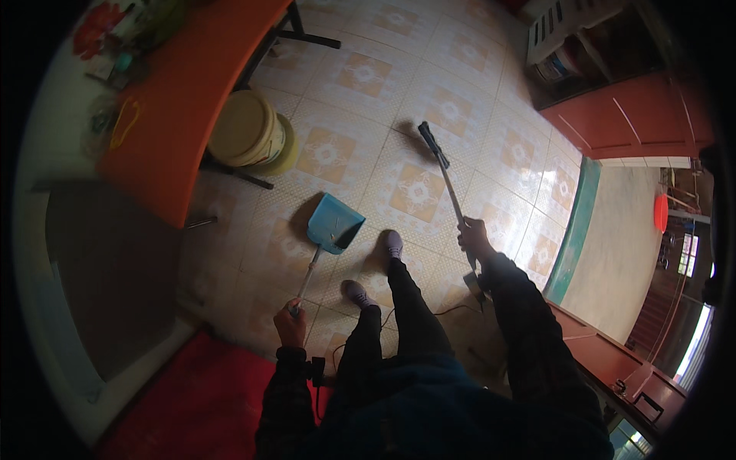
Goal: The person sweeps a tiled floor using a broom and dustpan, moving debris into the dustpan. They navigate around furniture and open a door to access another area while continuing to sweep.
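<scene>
My left hand (291,323) is closed around the handle of a blue long-handled dustpan (329,221). The pan lies left of my feet, its opening facing up and right, with small bits of debris inside. My right hand (474,237) grips the thin pole of a broom (434,145). The broom's narrow dark head is out ahead over the patterned tile floor (417,192). Whether its bristles touch the tiles, I cannot tell.
At the left an orange table (167,103) overhangs a lidded bucket (244,129). Red cloth (195,397) lies at lower left. A green threshold (573,230) and red door panels (627,115) are at right. A thin cable (454,310) runs near my legs.
</scene>
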